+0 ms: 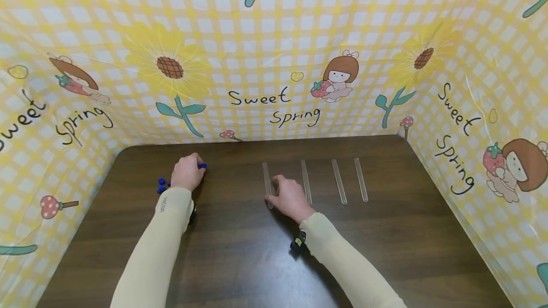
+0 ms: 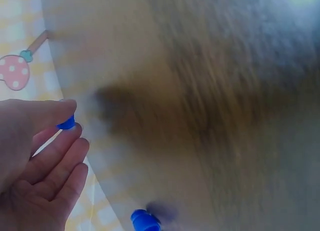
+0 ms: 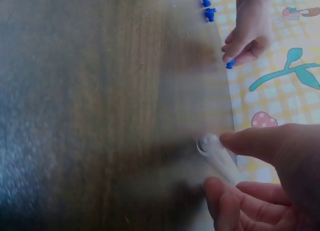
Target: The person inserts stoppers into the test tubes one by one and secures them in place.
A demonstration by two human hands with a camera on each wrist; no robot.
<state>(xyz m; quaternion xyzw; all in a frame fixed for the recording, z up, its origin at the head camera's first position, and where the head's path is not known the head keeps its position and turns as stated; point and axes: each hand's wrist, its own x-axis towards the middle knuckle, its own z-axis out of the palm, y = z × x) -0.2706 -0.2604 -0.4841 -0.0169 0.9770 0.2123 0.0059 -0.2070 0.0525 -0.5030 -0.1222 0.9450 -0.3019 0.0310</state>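
My left hand (image 1: pixel 186 172) pinches a small blue stopper (image 2: pixel 66 123) between thumb and forefinger, at the table's far left. In the left wrist view the other fingers of that hand are spread below it. Clear test tubes lie in a row on the table. My right hand (image 1: pixel 292 198) is over the leftmost tube (image 1: pixel 266 175), thumb and fingers apart on either side of it. The right wrist view shows the thumb tip beside the tube's round end (image 3: pixel 207 145); whether they touch, I cannot tell.
More blue stoppers (image 1: pixel 161 181) sit by the left wrist on the brown table (image 1: pixel 231 251). Three other tubes, among them one (image 1: pixel 339 182), lie to the right of the right hand. A yellow checked cloth (image 1: pixel 265 46) rises along the table's back and sides.
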